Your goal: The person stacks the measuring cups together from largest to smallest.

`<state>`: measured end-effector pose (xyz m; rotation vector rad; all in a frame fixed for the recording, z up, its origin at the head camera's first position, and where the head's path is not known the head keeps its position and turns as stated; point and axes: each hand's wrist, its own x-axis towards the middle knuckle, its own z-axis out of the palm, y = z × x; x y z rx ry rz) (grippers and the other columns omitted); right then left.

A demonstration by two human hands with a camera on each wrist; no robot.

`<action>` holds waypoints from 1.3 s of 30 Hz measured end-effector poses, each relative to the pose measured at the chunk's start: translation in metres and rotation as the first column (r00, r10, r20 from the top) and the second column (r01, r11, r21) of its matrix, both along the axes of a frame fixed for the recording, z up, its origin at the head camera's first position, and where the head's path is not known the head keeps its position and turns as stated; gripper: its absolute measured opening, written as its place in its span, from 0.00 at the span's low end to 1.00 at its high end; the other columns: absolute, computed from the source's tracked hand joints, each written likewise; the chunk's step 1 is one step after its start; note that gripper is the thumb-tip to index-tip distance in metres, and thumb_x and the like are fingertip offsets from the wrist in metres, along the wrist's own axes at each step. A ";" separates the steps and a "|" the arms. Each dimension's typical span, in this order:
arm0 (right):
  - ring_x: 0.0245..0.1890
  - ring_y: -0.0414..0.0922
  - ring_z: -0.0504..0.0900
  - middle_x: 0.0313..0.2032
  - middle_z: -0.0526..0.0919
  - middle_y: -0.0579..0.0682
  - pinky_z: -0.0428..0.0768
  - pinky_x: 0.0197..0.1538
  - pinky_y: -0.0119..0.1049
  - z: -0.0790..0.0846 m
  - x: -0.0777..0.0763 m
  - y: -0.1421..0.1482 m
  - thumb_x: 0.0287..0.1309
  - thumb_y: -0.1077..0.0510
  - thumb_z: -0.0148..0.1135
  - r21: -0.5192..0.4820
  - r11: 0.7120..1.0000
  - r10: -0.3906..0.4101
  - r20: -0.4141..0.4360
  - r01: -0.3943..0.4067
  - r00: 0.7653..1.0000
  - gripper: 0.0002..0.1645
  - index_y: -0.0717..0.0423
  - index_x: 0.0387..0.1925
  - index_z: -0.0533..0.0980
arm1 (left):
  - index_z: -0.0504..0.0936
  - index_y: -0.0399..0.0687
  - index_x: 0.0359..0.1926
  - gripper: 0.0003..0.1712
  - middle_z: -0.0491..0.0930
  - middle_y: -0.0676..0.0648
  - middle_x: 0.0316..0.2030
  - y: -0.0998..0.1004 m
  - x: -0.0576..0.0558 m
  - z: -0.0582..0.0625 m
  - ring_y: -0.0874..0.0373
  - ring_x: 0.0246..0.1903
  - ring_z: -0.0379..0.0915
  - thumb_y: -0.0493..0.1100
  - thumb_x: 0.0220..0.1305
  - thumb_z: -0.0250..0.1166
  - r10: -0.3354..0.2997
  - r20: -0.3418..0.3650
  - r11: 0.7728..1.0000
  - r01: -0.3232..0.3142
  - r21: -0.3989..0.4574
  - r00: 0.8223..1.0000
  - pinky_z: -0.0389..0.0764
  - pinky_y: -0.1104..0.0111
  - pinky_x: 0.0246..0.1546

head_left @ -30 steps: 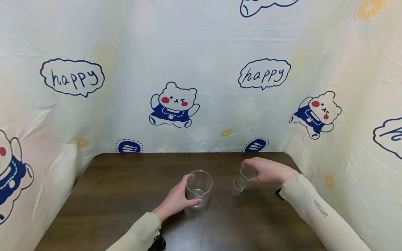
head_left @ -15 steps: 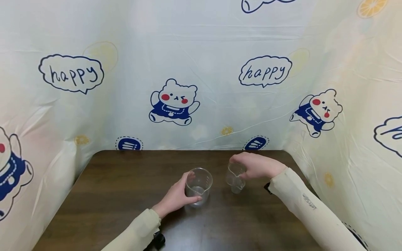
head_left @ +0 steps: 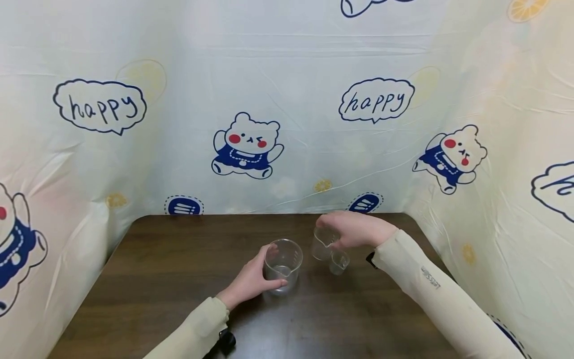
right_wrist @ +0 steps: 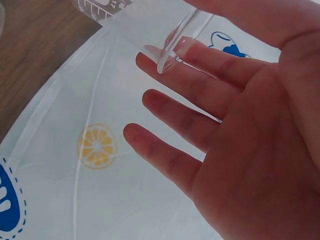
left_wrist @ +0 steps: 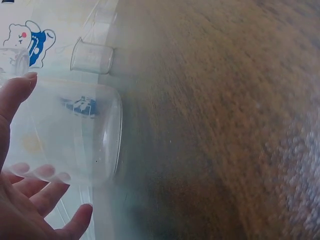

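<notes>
My left hand (head_left: 248, 282) grips a large clear beaker (head_left: 287, 271) standing upright on the brown table, thumb on the near side and fingers round its left wall. To the right, my right hand (head_left: 358, 229) holds a medium clear beaker (head_left: 320, 248) near its rim from above. That beaker is behind and left of a small clear beaker (head_left: 339, 263), which stands untouched on the table. The right wrist view shows white scale marks on the medium beaker (right_wrist: 107, 12), with thumb and index finger at its rim. Whether its base touches the table I cannot tell.
The dark wooden table (head_left: 179, 279) extends to both sides of the beakers. A pale printed curtain (head_left: 296, 99) with bears and lettering hangs along its back and sides. A dark device (head_left: 226, 341) sits at the left wrist.
My right hand has carried the medium beaker leftward, past the small beaker and closer to the large one. The left hand and large beaker have stayed in place.
</notes>
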<state>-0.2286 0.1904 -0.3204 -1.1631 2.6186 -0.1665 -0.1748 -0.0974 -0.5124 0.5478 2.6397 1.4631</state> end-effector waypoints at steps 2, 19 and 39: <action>0.61 0.53 0.80 0.59 0.82 0.55 0.77 0.64 0.49 0.002 0.000 -0.003 0.59 0.58 0.75 -0.007 1.000 0.020 -0.021 -0.020 1.000 0.31 0.60 0.62 0.76 | 0.60 0.52 0.77 0.57 0.73 0.48 0.69 0.000 0.000 0.000 0.51 0.69 0.71 0.57 0.53 0.82 0.002 0.001 1.000 -0.002 -0.003 1.000 0.73 0.48 0.64; 0.61 0.52 0.80 0.59 0.83 0.53 0.77 0.65 0.48 0.016 0.002 -0.037 0.59 0.55 0.75 0.016 0.998 0.054 -0.077 -0.052 0.996 0.31 0.57 0.62 0.77 | 0.60 0.51 0.77 0.57 0.73 0.47 0.69 -0.001 -0.002 0.001 0.50 0.68 0.71 0.56 0.53 0.82 -0.004 0.010 1.000 0.004 -0.007 1.000 0.73 0.48 0.64; 0.53 0.49 0.83 0.54 0.85 0.51 0.80 0.60 0.45 -0.002 -0.008 -0.071 0.56 0.55 0.79 0.017 0.990 0.138 -0.038 -0.137 0.990 0.29 0.56 0.59 0.79 | 0.60 0.52 0.77 0.57 0.73 0.49 0.70 -0.003 -0.003 0.000 0.50 0.66 0.73 0.58 0.54 0.82 -0.013 0.004 1.000 0.013 -0.016 1.000 0.73 0.48 0.63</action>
